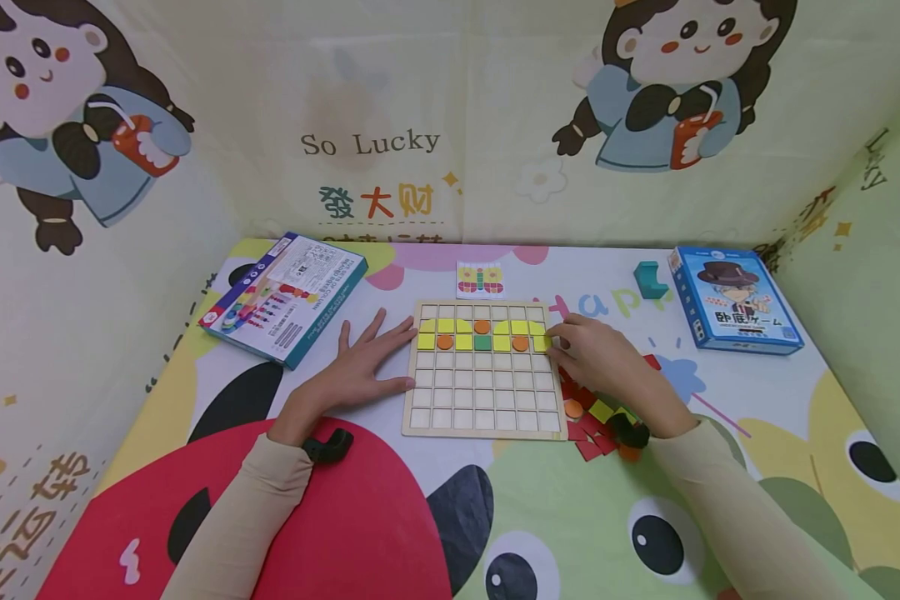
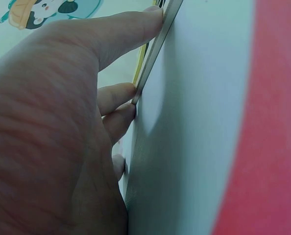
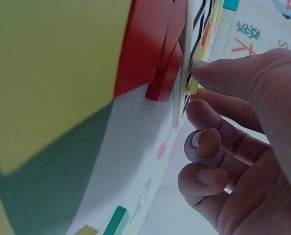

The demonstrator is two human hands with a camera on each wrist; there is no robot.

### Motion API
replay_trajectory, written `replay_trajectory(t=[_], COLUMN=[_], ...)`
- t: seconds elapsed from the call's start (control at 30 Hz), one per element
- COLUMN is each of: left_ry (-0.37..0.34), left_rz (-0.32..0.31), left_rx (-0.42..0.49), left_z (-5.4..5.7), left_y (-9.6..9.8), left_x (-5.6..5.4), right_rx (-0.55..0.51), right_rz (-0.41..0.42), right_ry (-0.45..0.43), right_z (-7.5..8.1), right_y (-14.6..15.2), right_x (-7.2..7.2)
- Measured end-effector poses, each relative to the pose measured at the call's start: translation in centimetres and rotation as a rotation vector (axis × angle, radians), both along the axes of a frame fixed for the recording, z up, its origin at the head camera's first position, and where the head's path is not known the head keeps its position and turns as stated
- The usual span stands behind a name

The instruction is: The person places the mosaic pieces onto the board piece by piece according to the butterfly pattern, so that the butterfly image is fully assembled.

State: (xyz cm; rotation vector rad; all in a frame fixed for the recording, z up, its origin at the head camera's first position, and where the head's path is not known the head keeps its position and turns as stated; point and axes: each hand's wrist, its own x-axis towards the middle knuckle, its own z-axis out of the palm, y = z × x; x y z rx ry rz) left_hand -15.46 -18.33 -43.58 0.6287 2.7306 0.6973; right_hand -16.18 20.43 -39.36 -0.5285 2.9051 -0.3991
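Head view, looking across a cartoon-print tablecloth (image 1: pixel 360 517). Blue-and-white box (image 1: pixel 283 302) lies slanted at far left; blue box (image 1: pixel 737 300) with a hatted figure at far right, a teal block (image 1: pixel 650 280) just beside it. Butterfly card (image 1: pixel 480 281) sits just beyond the board's far edge. Loose tile heap (image 1: pixel 588 450), mostly red with some yellow and orange, lies by the board's right edge; from where I stand, right forearm and dark wrist device (image 1: pixel 628 431) hide part of it.

Grid board (image 1: pixel 483 434): flat, mid-table, pale wood, square cells. Second and third rows from the far side carry yellow tiles, some round-cornered, plus orange discs and one green square at centre.

Left hand (image 1: pixel 360 367): fingers spread, gripping nothing, tips touching the board's left edge. Right hand (image 1: pixel 600 354): thumb and forefinger pinching a yellow tile (image 1: pixel 542 343) at the third row's right end, other fingers bent.
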Motion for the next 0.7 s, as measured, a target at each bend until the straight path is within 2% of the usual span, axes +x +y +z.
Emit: replay_trajectory(t=[0.4,0.57,0.7], left_ry=[0.006,0.01,0.009], left_rz=[-0.002,-0.004,-0.004], left_rx=[0.003,0.009,0.01], left_z=[-0.1,0.0,0.1], left_y=[-0.1,-0.1,-0.1], left_x=[0.0,0.0,0.1], right_rx=[0.025,-0.004,-0.042], right_rz=[0.012,0.01,-0.011], right_ry=[-0.003,0.008,-0.016], right_z=[-0.4,-0.6,0.1], right_y=[-0.4,-0.1,0.6], right_x=[-0.2,-0.2,0.3])
